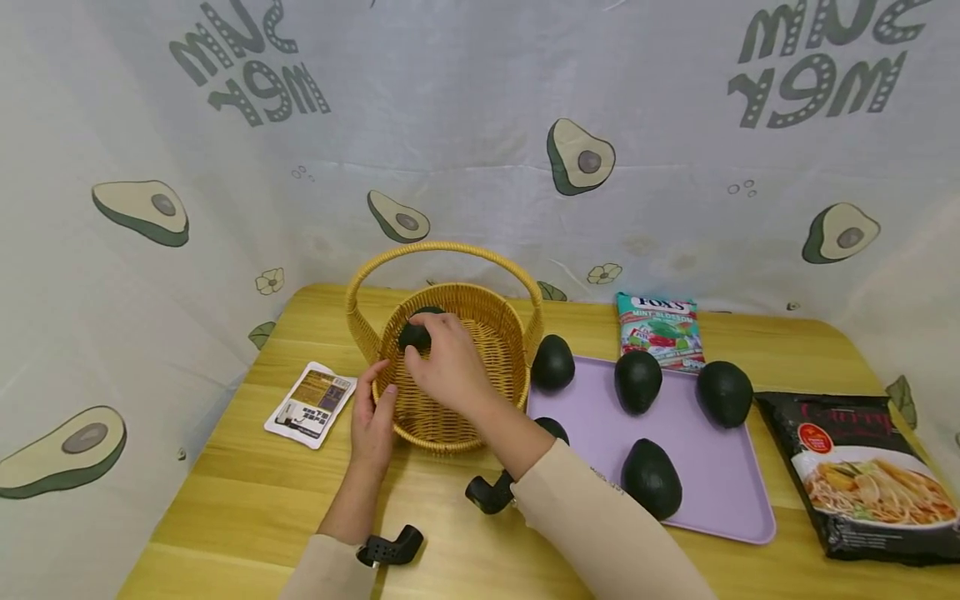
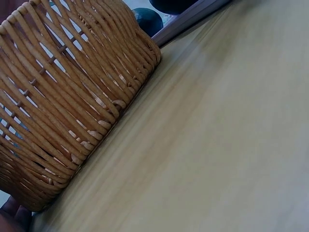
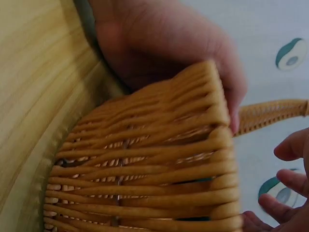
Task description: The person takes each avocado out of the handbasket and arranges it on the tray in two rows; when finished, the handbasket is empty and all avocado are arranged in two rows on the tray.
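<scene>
A yellow woven basket (image 1: 463,425) with a tall arched handle stands on the table. Inside it, at the left, lies a dark green avocado (image 1: 412,337), partly hidden by my right hand (image 1: 450,362). That hand reaches over the basket, thumb and fingers spread above the avocado; in the right wrist view its fingers (image 3: 285,200) are parted with nothing between them. My left hand (image 1: 371,429) holds the basket's left side, and in the right wrist view it lies along the outer wall with a fingertip over the rim. The left wrist view shows mostly basket wall (image 2: 72,96).
A lilac tray (image 1: 705,475) right of the basket bears several avocados (image 1: 651,479). Behind it lies a mint candy bag (image 1: 660,329), and to its right a black noodle packet (image 1: 862,475). A small white-edged pouch (image 1: 311,404) lies left of the basket. A printed curtain hangs behind.
</scene>
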`<state>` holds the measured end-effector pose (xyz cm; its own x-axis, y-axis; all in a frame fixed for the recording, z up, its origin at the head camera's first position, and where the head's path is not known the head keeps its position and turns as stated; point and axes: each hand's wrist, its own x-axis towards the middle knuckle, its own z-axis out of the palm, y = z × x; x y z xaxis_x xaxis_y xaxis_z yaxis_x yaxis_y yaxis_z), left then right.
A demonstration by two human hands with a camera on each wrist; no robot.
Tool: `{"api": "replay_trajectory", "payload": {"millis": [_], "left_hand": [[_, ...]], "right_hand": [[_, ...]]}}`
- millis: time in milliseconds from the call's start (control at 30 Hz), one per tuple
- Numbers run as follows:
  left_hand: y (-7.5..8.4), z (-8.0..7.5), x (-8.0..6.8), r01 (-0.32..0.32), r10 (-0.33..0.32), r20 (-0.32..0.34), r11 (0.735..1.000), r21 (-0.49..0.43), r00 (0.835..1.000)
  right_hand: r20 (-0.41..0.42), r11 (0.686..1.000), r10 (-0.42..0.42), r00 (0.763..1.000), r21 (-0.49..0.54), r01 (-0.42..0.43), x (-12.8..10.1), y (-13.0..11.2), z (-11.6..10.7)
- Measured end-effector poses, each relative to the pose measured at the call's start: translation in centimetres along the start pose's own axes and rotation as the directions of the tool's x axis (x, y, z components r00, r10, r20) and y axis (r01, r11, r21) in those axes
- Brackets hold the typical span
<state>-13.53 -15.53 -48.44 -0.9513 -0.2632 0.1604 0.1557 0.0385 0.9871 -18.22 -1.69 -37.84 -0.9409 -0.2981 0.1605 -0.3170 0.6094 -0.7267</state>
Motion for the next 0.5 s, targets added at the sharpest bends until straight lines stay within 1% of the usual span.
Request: {"api": "replay_trajectory", "payload": {"millis": [133,233,400,500], "left_hand": [[0.0,0.1,0.0,-0.003,0.003,0.000,1.000,-0.016,1.000],[0.0,0.0,0.0,-0.002,0.002,-0.005,1.000,-0.014,1.000],[0.1,0.0,-0.1,0.001,-0.001,-0.011,1.000,-0.004,1.000],[0.1,0.0,0.0,0.004,-0.004,-0.002,1.000,-0.013,1.000]], "right_hand": [[0.007,0.996,0.090,0.996,0.019,-0.090,1.3,0.8,0.8],[0.001,0.991,0.131,0.991,-0.011,-0.131,2.3,1.3,1.4],[-0.002,0.982,0.134,0.991,-0.132,-0.133,3.7,2.9,2.6],[0.027,0.971,0.115,0.993,-0.213,-0.107,4.2,3.9,3.3]]}}
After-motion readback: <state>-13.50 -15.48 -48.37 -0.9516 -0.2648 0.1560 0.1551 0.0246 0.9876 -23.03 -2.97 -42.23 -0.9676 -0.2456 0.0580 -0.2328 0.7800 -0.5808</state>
